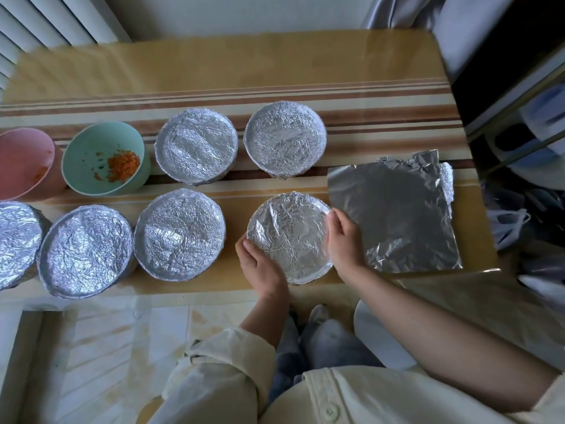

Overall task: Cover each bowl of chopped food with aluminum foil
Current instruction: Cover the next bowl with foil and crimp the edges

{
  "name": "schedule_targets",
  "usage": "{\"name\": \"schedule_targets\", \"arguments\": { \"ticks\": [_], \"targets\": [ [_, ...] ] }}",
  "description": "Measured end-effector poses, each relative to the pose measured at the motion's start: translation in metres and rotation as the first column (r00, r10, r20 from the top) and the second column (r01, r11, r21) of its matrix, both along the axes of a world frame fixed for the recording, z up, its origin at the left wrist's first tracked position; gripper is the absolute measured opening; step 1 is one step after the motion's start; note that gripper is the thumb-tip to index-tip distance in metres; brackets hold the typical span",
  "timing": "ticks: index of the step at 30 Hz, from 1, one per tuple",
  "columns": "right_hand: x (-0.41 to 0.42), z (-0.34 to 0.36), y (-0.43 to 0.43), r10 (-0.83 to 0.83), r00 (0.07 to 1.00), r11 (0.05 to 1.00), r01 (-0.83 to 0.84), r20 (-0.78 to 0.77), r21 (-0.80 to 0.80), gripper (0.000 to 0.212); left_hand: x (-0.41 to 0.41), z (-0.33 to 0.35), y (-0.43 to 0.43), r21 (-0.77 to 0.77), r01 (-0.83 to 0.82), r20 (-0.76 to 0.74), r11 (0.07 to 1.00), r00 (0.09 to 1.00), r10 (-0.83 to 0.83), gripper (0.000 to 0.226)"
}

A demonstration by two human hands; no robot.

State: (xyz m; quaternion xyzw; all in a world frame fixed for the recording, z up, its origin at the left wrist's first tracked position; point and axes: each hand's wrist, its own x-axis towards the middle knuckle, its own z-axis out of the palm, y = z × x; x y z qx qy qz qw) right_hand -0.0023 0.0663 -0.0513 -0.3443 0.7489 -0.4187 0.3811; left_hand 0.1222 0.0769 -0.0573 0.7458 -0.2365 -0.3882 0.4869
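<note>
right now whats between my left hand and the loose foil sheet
The head view shows the near-right foil-covered bowl, held by the left hand on one side and the right hand on the other, at the foil sheet's left edge.

foil sheet (pixel 394 215) lies right of the nearest covered bowl (pixel 290 237).

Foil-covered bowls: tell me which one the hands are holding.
The front-row bowl nearest the loose foil sheet; left hand and right hand grip its rim. Others are untouched.
</note>
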Motion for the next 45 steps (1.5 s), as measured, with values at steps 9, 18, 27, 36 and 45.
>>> {"name": "schedule_targets", "arguments": {
  "ticks": [9,18,27,36,45],
  "targets": [
    [-0.020,0.011,-0.012,0.155,0.972,0.982,-0.170,0.175,0.076,0.023,0.011,0.013,0.001,0.096,0.052,-0.121,0.994,0.992,-0.041,0.020],
    [-0.007,0.007,-0.011,0.126,0.989,0.988,-0.132,0.075,0.075,0.037,0.012,0.000,-0.009,0.093,0.159,-0.057,0.983,0.986,-0.155,0.035],
    [-0.015,0.008,-0.016,0.214,0.966,0.963,-0.233,0.142,0.133,0.036,0.013,0.001,-0.009,0.108,0.158,-0.064,0.981,0.986,-0.152,0.034],
    [-0.024,0.018,-0.001,-0.040,0.988,0.997,0.050,-0.149,0.065,0.036,0.011,0.009,0.004,0.058,0.052,-0.047,0.997,0.998,-0.049,0.030],
    [-0.018,0.017,0.017,0.043,0.987,0.975,-0.008,-0.156,0.220,0.053,0.009,0.007,0.002,0.074,0.081,-0.068,0.994,0.995,-0.076,0.032]
  ]
}}
